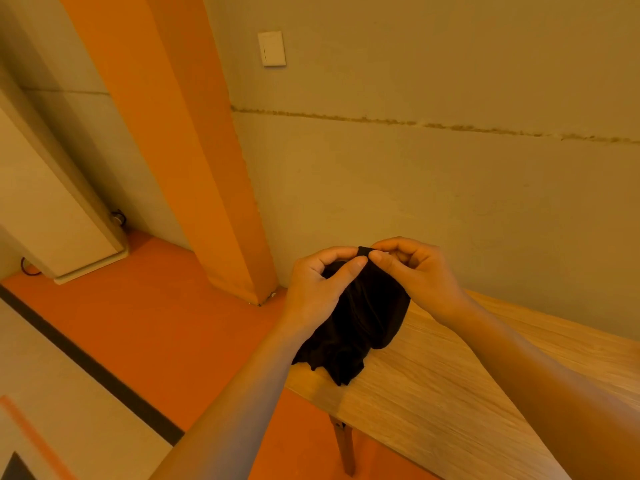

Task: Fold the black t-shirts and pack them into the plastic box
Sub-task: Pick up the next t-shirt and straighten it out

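— Over the wooden table's (450,393) left corner, what is your left hand (317,289) doing?
— I am pinching the black t-shirt's (360,323) top edge between thumb and forefinger.
— And the shirt itself?
— It is hanging bunched above the table, its lower folds resting on the corner.
— Your right hand (412,271)?
— I am pinching the same edge, just right of my left fingertips, both hands touching above the table.
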